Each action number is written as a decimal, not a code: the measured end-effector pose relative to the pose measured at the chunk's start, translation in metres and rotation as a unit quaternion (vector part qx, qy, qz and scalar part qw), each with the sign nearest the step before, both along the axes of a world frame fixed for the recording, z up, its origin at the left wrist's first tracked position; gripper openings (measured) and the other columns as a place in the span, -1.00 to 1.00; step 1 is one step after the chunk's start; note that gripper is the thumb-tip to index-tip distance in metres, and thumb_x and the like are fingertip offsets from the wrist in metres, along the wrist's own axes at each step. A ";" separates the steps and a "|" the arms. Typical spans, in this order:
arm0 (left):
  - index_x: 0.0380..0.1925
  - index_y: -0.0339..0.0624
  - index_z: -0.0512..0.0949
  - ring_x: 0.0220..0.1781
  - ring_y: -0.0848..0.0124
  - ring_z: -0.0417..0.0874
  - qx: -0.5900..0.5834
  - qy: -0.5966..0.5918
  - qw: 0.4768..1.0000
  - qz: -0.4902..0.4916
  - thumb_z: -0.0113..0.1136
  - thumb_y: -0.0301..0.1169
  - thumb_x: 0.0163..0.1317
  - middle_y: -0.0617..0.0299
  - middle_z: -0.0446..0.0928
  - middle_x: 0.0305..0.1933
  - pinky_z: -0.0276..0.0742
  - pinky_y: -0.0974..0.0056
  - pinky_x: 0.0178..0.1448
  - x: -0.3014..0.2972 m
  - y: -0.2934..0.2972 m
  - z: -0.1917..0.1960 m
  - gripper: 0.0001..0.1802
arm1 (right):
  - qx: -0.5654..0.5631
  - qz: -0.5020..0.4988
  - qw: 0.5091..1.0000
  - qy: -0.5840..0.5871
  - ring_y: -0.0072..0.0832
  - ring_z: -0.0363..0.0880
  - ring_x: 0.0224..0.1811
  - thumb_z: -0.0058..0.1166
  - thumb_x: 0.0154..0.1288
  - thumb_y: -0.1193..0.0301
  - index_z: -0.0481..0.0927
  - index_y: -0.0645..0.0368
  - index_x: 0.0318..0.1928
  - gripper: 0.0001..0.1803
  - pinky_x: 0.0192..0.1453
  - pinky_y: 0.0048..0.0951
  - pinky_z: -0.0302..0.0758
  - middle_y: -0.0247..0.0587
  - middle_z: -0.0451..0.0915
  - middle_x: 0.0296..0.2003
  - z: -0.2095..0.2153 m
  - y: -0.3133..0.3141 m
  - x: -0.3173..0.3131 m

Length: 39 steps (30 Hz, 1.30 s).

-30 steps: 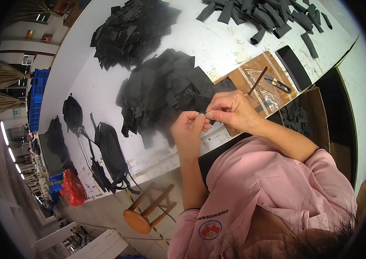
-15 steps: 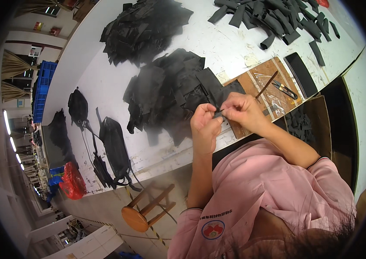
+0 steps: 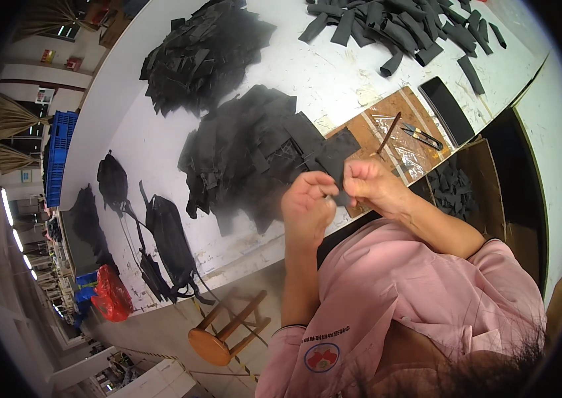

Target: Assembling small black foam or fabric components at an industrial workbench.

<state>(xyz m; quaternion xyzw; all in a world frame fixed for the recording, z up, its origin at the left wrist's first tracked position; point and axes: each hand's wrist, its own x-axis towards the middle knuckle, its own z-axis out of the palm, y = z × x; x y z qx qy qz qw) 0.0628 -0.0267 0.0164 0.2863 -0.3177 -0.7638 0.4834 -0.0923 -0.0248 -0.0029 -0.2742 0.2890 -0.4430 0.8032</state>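
The dark grey, flat, roughly rectangular fabric piece (image 3: 338, 154) is just beyond my fingertips, over the left part of the brown wooden board (image 3: 408, 109) that sits along the near edge of the white worktop (image 3: 128, 119); its lower part runs down toward the gap between my hands. I judge it light, soft and a little grippy, likelier to fold or crease than to slip or break, and best pinched flat near a corner or along one side. My left hand (image 3: 309, 211) is curled, thumb toward the fingers; the thumb and fingertips of my right hand (image 3: 377, 188) are bunched beside the cloth. Blur and my own knuckles hide what either pinches, so I cannot tell whether they grip anything. To the left, a big loose heap of flat black fabric pieces (image 3: 244, 149) crowds close to my left hand and could catch a sleeve of cloth. On the board, a slim brown rod (image 3: 389, 132) and dark-handled metal snips (image 3: 421, 136) lie just past my right hand, limiting room there. Beside the board rests a glossy black rectangular slab (image 3: 447, 111); farther from the near edge are scattered black fabric tubes (image 3: 403, 33) and another black heap (image 3: 208, 60).
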 end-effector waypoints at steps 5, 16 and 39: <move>-0.13 -0.45 0.29 -0.56 0.60 0.42 0.001 0.039 0.989 -0.143 0.05 -0.61 -0.05 0.08 0.49 -0.37 0.21 0.58 -0.60 -0.008 0.017 0.013 -0.60 | -0.060 -0.060 0.996 -0.016 -0.74 0.30 -0.49 0.06 0.13 0.35 0.39 0.14 -0.51 -0.81 -0.41 -0.72 0.24 -0.46 0.33 -0.49 0.013 0.007 -0.009; -0.36 -0.32 0.41 -0.39 0.58 0.49 -0.140 -0.208 0.948 0.197 -0.03 -0.63 0.13 0.19 0.49 -0.34 0.39 0.57 -0.47 -0.073 0.019 0.043 -0.93 | -0.301 -0.190 0.856 0.374 -0.53 0.35 -0.50 0.00 0.13 0.40 0.40 0.27 -0.48 -0.82 -0.43 -0.53 0.27 -0.28 0.39 -0.56 0.052 0.016 -0.040; -0.16 -0.45 0.38 -0.87 0.67 0.08 0.316 0.463 0.826 -0.051 -0.23 -0.54 0.16 0.18 0.43 -0.59 -0.02 0.57 -0.79 -0.086 -0.062 0.026 -0.71 | -0.119 -0.002 0.979 0.163 -0.75 0.22 -0.65 0.00 0.18 0.26 0.43 0.16 -0.52 -0.75 -0.59 -0.72 0.17 -0.46 0.33 -0.67 0.045 -0.065 -0.087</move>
